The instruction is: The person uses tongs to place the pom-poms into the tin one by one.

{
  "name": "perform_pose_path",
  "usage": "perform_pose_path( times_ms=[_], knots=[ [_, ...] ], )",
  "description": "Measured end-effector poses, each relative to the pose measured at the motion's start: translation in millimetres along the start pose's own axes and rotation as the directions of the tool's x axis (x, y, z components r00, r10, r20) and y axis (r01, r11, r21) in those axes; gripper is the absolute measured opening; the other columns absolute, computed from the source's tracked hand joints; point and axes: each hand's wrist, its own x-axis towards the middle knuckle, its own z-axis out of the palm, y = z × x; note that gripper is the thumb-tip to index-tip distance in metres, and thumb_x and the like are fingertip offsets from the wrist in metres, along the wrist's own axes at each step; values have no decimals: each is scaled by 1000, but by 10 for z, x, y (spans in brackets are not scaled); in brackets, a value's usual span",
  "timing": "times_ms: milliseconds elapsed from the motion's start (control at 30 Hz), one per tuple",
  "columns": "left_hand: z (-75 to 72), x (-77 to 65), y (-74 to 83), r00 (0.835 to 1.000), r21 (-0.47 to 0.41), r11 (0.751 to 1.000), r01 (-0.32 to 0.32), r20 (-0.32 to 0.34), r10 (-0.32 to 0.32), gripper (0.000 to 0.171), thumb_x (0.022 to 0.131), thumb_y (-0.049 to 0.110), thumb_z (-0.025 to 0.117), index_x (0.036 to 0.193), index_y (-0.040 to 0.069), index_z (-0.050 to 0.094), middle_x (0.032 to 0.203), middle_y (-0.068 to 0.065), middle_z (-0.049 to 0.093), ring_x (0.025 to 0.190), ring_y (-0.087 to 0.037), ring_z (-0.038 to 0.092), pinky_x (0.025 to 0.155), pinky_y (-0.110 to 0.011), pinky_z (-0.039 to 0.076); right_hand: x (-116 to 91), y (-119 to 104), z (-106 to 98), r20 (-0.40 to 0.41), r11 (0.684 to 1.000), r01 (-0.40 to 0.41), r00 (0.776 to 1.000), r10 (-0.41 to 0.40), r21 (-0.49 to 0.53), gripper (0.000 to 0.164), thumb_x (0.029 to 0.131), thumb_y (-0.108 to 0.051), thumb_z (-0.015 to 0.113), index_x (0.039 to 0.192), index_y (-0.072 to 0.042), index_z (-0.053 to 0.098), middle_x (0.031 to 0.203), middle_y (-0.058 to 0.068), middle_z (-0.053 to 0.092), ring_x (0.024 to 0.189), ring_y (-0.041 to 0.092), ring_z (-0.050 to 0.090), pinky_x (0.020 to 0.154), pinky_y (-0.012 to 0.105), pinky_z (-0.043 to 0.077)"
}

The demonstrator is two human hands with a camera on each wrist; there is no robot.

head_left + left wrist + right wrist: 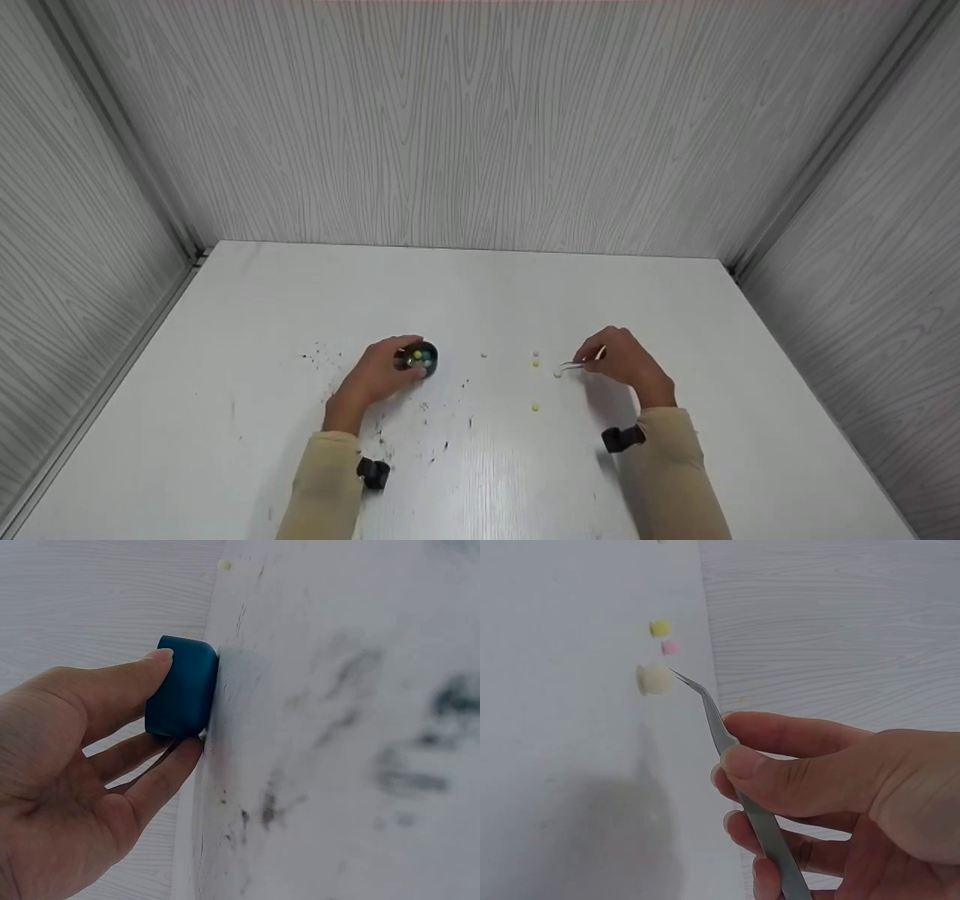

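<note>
My left hand (385, 371) grips a small dark teal cup (430, 349) by its sides, thumb on one side and fingers on the other. Several green, yellow and teal beads (418, 355) lie inside it. In the left wrist view the cup (184, 686) stands on the table. Over on the right, my right hand (621, 361) pinches bent-tip metal tweezers (761, 821). Their tip is close to a cream bead (655, 679); whether they touch, I cannot tell. Just beyond lie a yellow bead (660, 628) and a pink bead (670, 647).
Another yellow bead (535, 407) lies nearer to me, and a pale bead (484, 355) sits between the hands. Dark smudges (380, 435) mark the white table (300, 300) near the left arm. Grey wood-grain panels (465, 135) enclose the back and sides.
</note>
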Motion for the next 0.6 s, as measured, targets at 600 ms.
perform_pose_path(
  times_ms=[600],
  knots=[
    [-7,-6,8,1000,-12,1000,-15,8,15,57,96,10,72,149,4,53,148,-23,56,133,-42,59,112,-54,49,1,30,19,7,999,26,1000,-27,22,20,87,6,75,96,-10,84,100,9,78,88,20,65,75,33,57]
  ],
)
